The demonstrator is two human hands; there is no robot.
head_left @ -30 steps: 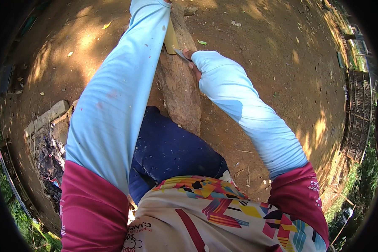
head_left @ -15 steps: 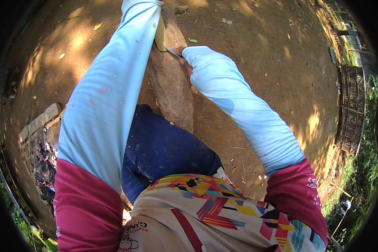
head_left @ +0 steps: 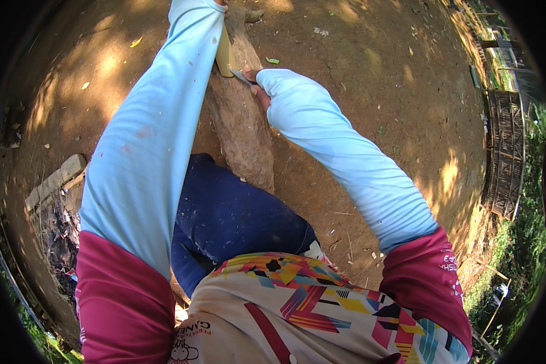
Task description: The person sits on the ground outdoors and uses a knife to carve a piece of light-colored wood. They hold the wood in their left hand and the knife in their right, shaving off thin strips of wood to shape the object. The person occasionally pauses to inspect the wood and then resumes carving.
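Observation:
A pale yellow-green piece that looks like split bamboo [head_left: 226, 60] lies along a long brown log [head_left: 242, 133]. My right hand [head_left: 259, 92] is closed round a knife [head_left: 240, 76], its grey blade touching or very close to the near end of the bamboo. The knife's handle is hidden in my grip. My left arm [head_left: 145, 127] reaches far forward past the bamboo. Only a sliver of my left hand [head_left: 222, 2] shows at the top edge, so its fingers and anything in them are out of sight.
My leg in dark blue trousers [head_left: 236, 209] is at the log's near end. Bare brown ground [head_left: 370, 121] spreads around, with scattered leaves. A stone block [head_left: 56, 181] edges a dark ash heap [head_left: 60, 236] at left. A woven bamboo fence [head_left: 505, 151] stands at right.
The whole view has shifted slightly, so the log and arms sit a little further left. My right hand and the knife stay at the bamboo's near end.

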